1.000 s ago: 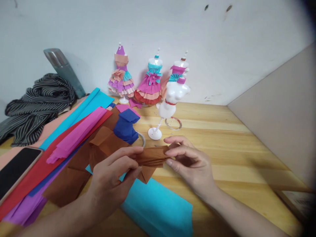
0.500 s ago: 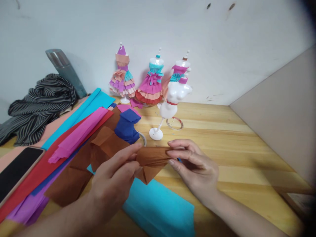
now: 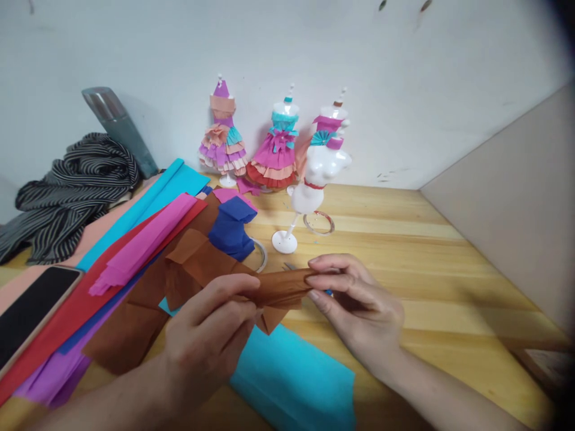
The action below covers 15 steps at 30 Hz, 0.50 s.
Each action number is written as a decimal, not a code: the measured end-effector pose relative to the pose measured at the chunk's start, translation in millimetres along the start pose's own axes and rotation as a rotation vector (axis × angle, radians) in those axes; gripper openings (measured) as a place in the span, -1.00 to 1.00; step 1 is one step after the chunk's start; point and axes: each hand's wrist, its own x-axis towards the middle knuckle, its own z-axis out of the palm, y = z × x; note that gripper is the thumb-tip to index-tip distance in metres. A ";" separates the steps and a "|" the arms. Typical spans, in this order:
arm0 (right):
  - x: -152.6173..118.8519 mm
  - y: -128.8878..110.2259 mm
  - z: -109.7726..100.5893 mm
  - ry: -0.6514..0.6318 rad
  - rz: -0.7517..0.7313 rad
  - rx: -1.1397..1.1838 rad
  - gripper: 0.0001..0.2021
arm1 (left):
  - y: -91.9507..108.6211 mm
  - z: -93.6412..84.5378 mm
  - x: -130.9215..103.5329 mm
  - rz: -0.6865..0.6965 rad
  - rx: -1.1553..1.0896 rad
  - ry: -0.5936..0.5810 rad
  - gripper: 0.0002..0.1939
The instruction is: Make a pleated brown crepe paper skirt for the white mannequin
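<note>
A: Where is the folded brown paper (image 3: 284, 288) now?
B: It is held in the air betw. the two hands, over the worktop (image 3: 431, 257). The left hand (image 3: 213, 329) pinches its L end, and the right hand (image 3: 362, 308) grips its R end w/ thumb and fingers.
A: So the hands are apart?
B: Yes, they are apart from each other, but both are closed on this paper. If it joins the brown sheet (image 3: 197, 254) on the left, I cannot tell.
A: What is under it?
B: A turquoise sheet (image 3: 299, 377), lying flat — partly hidden by the left hand. A metal tip (image 3: 288, 266) shows just behind the paper, and a small blue piece (image 3: 329, 292) is near the R fingers.
A: And further back?
B: A bare white mannequin (image 3: 308, 200) w/ a red band (image 3: 313, 185) at its waist stands upright; a thin ring (image 3: 318, 222) lies beside its base. Three dressed mannequins (image 3: 223, 134) stand near the wall (image 3: 386, 78).
A: Left side?
B: Coloured sheets (image 3: 144, 242) overlapping, a phone (image 3: 36, 311), a striped cloth (image 3: 76, 185) and a bottle (image 3: 121, 131) — this one is tilted.
</note>
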 end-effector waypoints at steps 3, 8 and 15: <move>0.2 -1.0 -0.2 0.000 -0.002 -0.007 -0.73 | 0.4 0.4 2.3 0.009 -0.021 0.009 -0.82; -0.5 -1.0 0.0 0.009 -0.027 -0.022 -0.71 | -1.1 0.1 2.1 -0.003 -0.011 -0.001 -0.81; -1.7 -3.0 -3.2 -0.008 -0.136 -0.141 -0.63 | -2.8 3.3 -3.3 -0.063 -0.002 0.030 -0.81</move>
